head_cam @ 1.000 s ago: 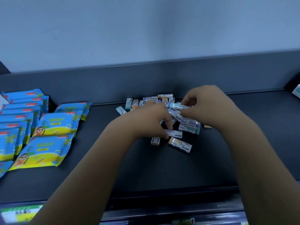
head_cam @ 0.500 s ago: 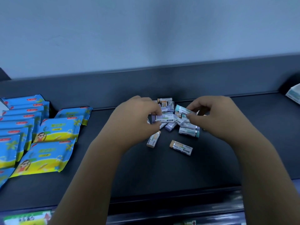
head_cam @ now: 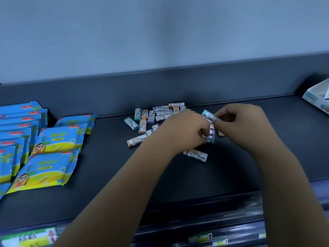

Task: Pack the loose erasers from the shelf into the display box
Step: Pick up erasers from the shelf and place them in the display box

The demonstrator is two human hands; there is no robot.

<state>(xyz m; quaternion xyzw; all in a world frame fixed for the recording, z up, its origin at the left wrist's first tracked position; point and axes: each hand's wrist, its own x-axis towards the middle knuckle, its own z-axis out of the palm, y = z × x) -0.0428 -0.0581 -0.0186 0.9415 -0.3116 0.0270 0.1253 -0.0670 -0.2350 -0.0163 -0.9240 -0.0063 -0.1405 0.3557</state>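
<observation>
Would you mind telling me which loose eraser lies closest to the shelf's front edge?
The orange-tipped eraser lying alone just in front of the left hand; the other erasers sit farther back on the shelf.

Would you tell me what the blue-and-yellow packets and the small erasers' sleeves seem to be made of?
The blue-and-yellow flat packets look like glossy plastic film: crimped ends, sheen. The small sleeved erasers seem wrapped in printed paper or card: barcodes show, though blurred.

Off to my left there's a bunch of blue-and-yellow packets (head_cam: pixel 55 139) lying flat in overlapping rows, each with a cartoon figure in sunglasses and a little red label. There's a plain pale wall (head_cam: pixel 160 32) behind it all. Down front are some blurry price tags (head_cam: pixel 204 237) with red arrows.
</observation>
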